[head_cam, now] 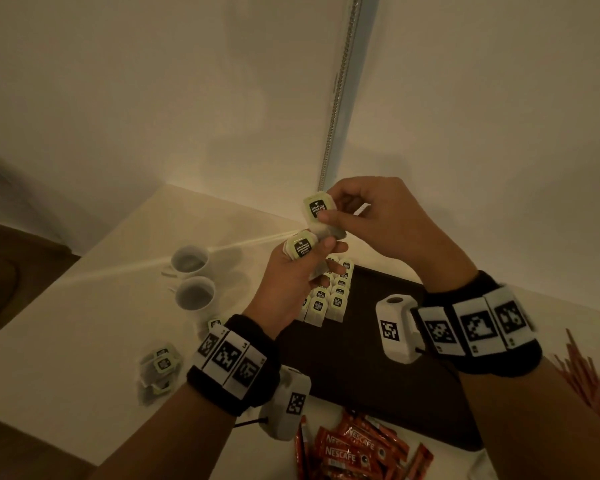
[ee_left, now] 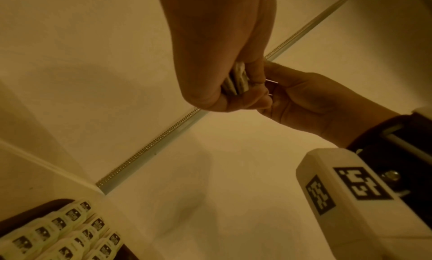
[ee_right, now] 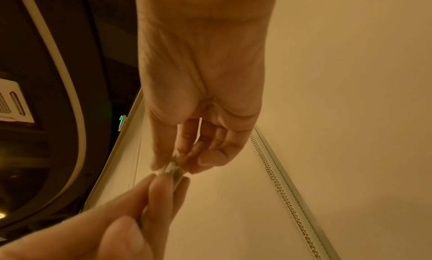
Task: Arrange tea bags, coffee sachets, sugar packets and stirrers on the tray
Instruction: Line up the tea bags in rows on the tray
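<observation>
Both hands are raised above the dark tray (head_cam: 378,368). My left hand (head_cam: 302,268) grips a small stack of pale tea bags (head_cam: 300,245) with black labels; their edges show between its fingers as tea bags (ee_left: 236,81). My right hand (head_cam: 357,213) pinches a single tea bag (head_cam: 317,208) just above that stack, seen edge-on as a tea bag (ee_right: 171,169). Rows of tea bags (head_cam: 329,299) lie on the tray's far left part, also seen as rows of tea bags (ee_left: 65,230). Red Nescafe coffee sachets (head_cam: 354,448) lie in front of the tray. Red stirrers (head_cam: 589,375) lie to its right.
Two white cups (head_cam: 193,278) stand on the pale table (head_cam: 84,323) left of the tray. A loose pile of tea bags (head_cam: 158,367) lies near the table's left front edge. A wall with a bead chain (head_cam: 340,88) rises right behind the table.
</observation>
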The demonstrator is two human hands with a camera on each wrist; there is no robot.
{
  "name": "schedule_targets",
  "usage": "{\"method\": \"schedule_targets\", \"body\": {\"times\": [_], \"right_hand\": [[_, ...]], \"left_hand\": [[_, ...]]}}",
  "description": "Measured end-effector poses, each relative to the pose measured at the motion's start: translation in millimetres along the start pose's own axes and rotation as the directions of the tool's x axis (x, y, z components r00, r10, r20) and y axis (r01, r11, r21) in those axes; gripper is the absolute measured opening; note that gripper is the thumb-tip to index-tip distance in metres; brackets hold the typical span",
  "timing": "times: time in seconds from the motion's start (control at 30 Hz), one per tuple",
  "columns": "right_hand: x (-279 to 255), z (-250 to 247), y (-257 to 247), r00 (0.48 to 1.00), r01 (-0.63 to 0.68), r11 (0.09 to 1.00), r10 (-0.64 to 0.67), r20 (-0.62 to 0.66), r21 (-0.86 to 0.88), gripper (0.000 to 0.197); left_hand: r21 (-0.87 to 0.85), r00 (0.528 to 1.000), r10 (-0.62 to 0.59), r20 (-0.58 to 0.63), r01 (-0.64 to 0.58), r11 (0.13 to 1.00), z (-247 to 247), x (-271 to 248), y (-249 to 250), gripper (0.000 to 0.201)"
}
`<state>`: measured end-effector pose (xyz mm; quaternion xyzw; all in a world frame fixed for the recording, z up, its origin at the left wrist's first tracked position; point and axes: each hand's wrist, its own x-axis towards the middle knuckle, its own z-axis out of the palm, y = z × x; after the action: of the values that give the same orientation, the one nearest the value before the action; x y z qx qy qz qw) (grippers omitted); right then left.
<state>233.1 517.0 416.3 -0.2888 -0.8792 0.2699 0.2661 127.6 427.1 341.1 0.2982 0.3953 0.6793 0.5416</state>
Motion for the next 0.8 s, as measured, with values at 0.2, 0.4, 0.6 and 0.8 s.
{"method": "schedule_targets", "body": {"times": [0.2,0.4,0.6,0.8], "right_hand": [[0.2,0.4,3.1,1.0,-0.001,1.0,0.001,-0.004,0.011,0.011],[-0.8,-1.8,8.9,0.998,-0.05,0.992,0.053,-0.025,0.114,0.004],[-7.4,0.6,23.9,0.993,-0.11,0.958,0.12,-0.022,0.266,0.004],[-46.4,46.4,93.6,0.902,-0.423,0.896,0.403,0.153,0.133,0.011]], "left_hand": [[0.042,1.0,-0.007,-0.007,0.007,0.999,-0.9,0.4,-0.4,0.019],[0.285,0.995,0.096,0.029,-0.1,0.953,-10.4,4.4,1.7,0.008],[0.268,0.999,0.001,-0.032,0.008,0.963,-21.7,5.0,-4.5,0.014],[-0.01,0.939,-0.25,-0.235,0.255,0.967,-52.8,10.0,-13.2,0.029]]}}
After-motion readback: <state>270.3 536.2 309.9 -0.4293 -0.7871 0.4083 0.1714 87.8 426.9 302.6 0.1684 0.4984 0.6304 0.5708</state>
